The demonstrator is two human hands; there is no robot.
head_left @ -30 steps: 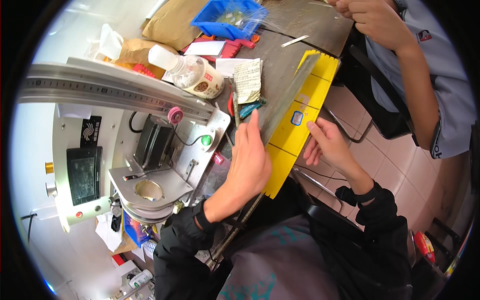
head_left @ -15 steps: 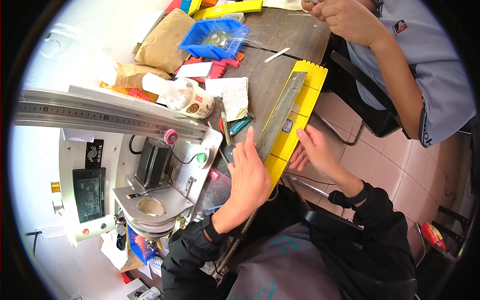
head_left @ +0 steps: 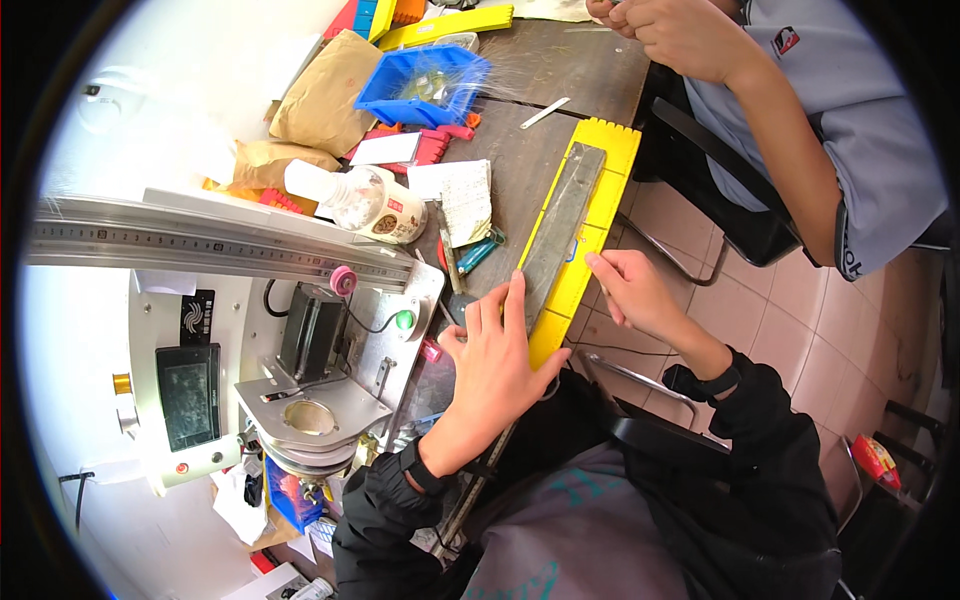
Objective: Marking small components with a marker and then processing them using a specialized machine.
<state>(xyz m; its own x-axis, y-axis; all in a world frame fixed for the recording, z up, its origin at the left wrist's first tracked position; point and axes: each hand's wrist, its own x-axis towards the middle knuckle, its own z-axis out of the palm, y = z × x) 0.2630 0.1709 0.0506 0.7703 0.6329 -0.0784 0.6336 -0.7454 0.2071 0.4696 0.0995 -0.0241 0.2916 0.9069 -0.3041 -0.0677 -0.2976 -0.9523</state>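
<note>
A long grey flat bar point(head_left: 566, 220) lies lengthwise on a yellow board point(head_left: 612, 190) with a toothed far end, at the table's right edge. The bar partly covers a small blue-and-white label on the board. My left hand point(head_left: 492, 365) is open at the board's near end, fingers spread and the index fingertip by the bar's left edge. My right hand point(head_left: 640, 295) is at the board's right edge, thumb and fingers pinched together. Whatever they hold, if anything, is too small to make out.
Left stands a machine with a metal ruler rail point(head_left: 220, 243) and dark screen point(head_left: 188, 395). Beyond the board are a plastic bottle point(head_left: 375, 205), folded paper point(head_left: 460, 195), a teal lighter-like object point(head_left: 480, 250) and a blue tray point(head_left: 420, 90) with clear filaments. A co-worker's hands point(head_left: 670, 35) are at upper right.
My right hand has gone from loosely open to pinched. My left fingers have spread apart, thumb out. The bar looks broader and now covers much of the label.
</note>
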